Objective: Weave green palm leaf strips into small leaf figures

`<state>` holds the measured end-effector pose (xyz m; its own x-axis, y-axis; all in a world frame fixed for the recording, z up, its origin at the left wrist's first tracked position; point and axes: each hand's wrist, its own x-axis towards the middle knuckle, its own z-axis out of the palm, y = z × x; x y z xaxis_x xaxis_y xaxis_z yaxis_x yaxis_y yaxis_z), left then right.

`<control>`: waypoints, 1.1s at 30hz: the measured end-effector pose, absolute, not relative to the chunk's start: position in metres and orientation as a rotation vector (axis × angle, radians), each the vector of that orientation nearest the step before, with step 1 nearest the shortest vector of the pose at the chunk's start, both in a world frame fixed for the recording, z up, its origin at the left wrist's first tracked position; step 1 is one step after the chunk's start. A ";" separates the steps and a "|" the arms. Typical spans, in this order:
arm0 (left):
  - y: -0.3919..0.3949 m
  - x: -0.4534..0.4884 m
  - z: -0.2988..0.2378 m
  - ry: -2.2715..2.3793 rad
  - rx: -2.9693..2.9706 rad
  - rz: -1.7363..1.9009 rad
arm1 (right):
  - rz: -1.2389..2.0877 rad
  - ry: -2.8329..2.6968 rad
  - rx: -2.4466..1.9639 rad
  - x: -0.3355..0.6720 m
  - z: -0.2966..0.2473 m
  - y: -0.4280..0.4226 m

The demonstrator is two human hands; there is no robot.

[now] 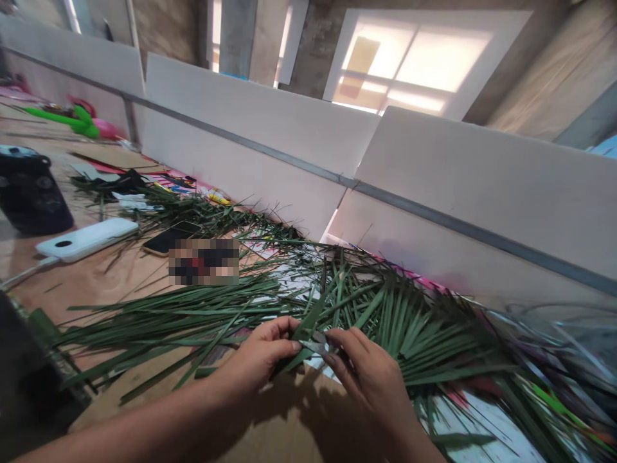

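Note:
My left hand point(263, 355) and my right hand point(367, 372) meet near the table's front edge. Both pinch the same narrow green palm leaf strip point(308, 334), which is folded between the fingertips. A large heap of long green palm leaves point(405, 321) spreads out behind and to the right of my hands. More loose leaf strips point(159, 315) fan out to the left across the wooden table point(81, 283).
A white power bank point(87, 239) with a cable, a dark phone point(168, 238) and a black speaker-like box point(31, 193) lie at the left. White partition panels point(270, 148) wall the table's far side. Green balloons point(72, 121) and papers sit far left.

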<state>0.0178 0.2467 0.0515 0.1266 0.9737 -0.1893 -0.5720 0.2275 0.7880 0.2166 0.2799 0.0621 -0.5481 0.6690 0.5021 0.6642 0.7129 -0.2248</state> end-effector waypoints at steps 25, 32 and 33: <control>0.252 0.016 0.039 0.806 0.723 1.198 | 1.070 -1.614 -1.046 0.220 0.076 0.285; 0.252 0.020 0.035 0.772 0.780 1.089 | 1.318 -1.203 -0.989 0.210 0.061 0.297; 0.253 0.020 0.033 0.767 0.787 1.089 | 1.324 -1.160 -0.991 0.209 0.059 0.297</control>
<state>0.0199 0.2531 0.0327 0.2765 0.9498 -0.1465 -0.4574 0.2641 0.8491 0.2091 0.2971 0.0593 -0.0889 0.9945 0.0562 -0.1868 0.0388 -0.9816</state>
